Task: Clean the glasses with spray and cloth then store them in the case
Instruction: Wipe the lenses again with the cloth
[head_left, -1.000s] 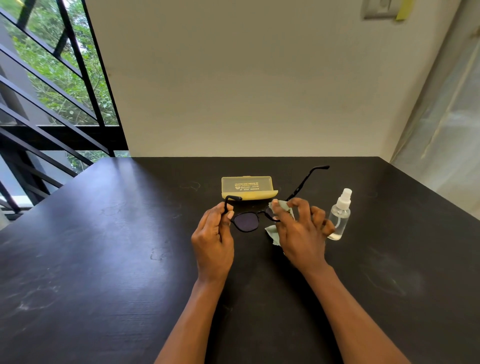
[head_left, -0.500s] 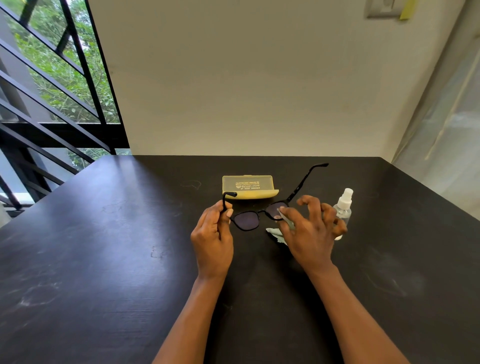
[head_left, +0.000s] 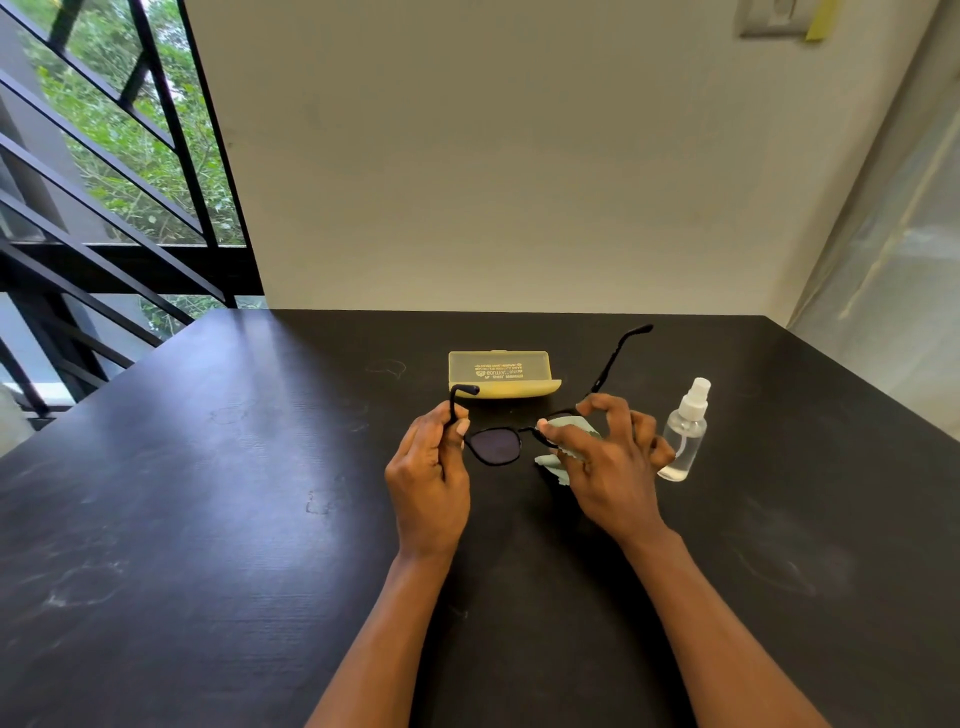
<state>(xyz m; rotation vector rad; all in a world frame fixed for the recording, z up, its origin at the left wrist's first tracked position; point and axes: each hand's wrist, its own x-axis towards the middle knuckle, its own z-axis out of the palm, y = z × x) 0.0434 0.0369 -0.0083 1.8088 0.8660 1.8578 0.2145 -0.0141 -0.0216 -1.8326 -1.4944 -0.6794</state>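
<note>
A black table carries everything, its far edge set against a pale wall, with a barred window beyond the far left corner. The left hand is closed in a pinch on the left temple arm of the dark-lensed glasses, near the hinge, and holds the frame up off the table; the curved tip of that arm sticks up above the thumb. The left lens is uncovered and faces the camera. Behind the glasses, toward the far edge and about midway along it, the yellow case lies shut on the table. The right hand pinches a pale green cloth around the right lens with thumb and index finger; the other 3 fingers are loosely curled. A fold of the cloth hangs below the hand. The right temple arm is open and angles away toward the far edge. Just beside the right hand, on its right side, the clear spray bottle stands upright on the table, white nozzle on top.
</note>
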